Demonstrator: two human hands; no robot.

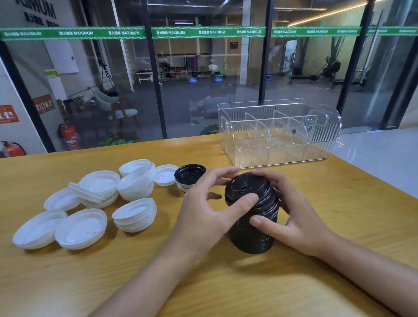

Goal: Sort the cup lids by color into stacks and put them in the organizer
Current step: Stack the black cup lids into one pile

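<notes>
Head view is showing the black stack standing on the counter, right in front of the person, its long axis upright but leaning a little, the upper lids slipping off line. Both hands are wrapping it: the left hand is pressing its thumb on the top lid with fingers curling round the far side, and the right hand is cupping the right flank, thumb on the near side. So both are closed on the stack, neither one free.

Now the key relation: the organizer is sitting beyond and slightly right of the stack, empty as far as I can see, dividers running front to back. The right hand is looking nearer to it, so the carry is likely going forward and right.

One stray black lid is lying upside down just left of the left hand, resting on a white one. Further left, white lids are spreading out in loose piles, not yet sorted.
</notes>
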